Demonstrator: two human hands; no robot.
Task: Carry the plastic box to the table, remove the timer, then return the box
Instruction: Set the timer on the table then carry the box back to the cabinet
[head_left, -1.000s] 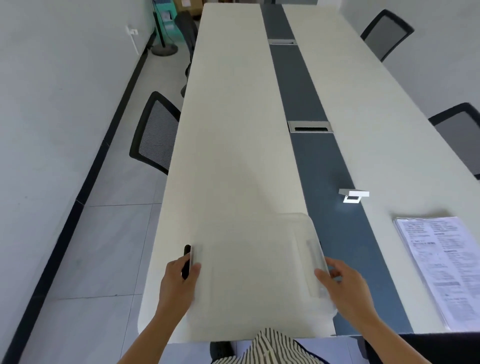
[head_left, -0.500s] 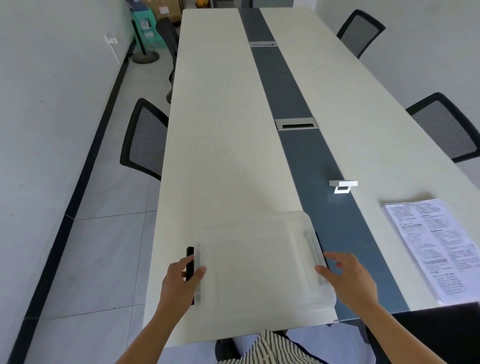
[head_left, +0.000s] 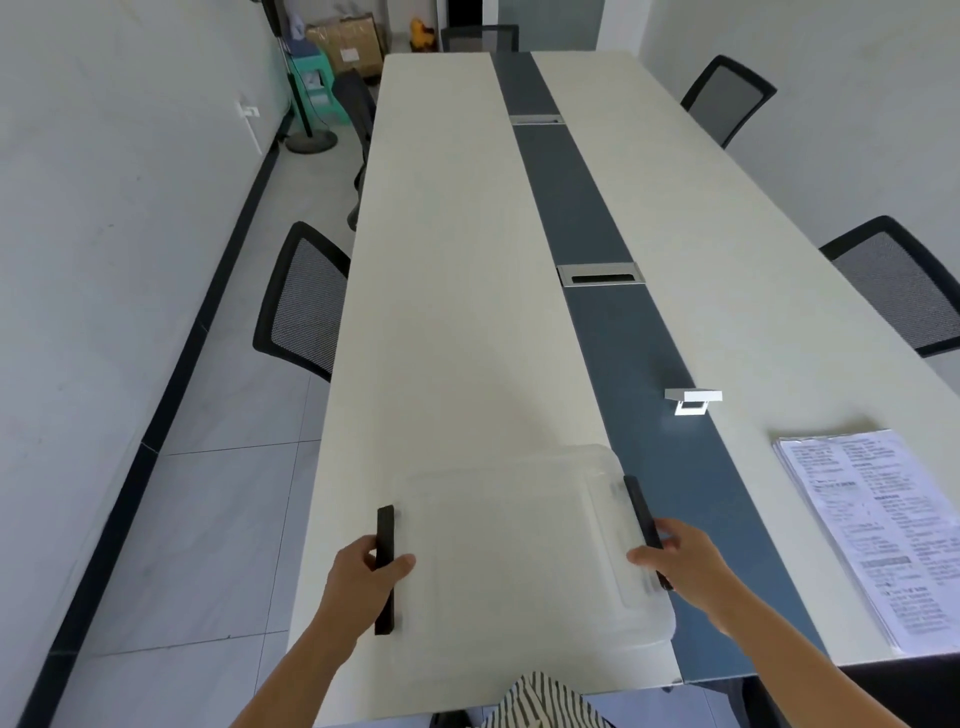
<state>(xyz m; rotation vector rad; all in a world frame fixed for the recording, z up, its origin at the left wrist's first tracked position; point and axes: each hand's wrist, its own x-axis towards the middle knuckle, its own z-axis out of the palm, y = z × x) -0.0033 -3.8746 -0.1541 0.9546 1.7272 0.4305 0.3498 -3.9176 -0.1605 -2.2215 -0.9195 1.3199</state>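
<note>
A clear plastic box (head_left: 519, 551) with a see-through lid rests on the near end of the long white table (head_left: 457, 312). Black latch handles stand out on both short sides. My left hand (head_left: 363, 582) grips the left black latch (head_left: 385, 569), which is swung outward. My right hand (head_left: 680, 561) holds the right black latch (head_left: 641, 525). What lies inside the box cannot be made out through the lid. A small white object (head_left: 693, 401), propped up on a stand, sits on the dark centre strip beyond the box.
A stack of printed papers (head_left: 878, 530) lies at the table's right. Cable ports (head_left: 601, 274) are set in the dark centre strip. Black mesh chairs (head_left: 304, 301) line both sides. A dark chair back sits at the lower right, and striped clothing shows at the bottom edge.
The right hand moved in from beside the box and took hold of the right latch. Both black latches have swung outward from the lid. The camera tilted up a little.
</note>
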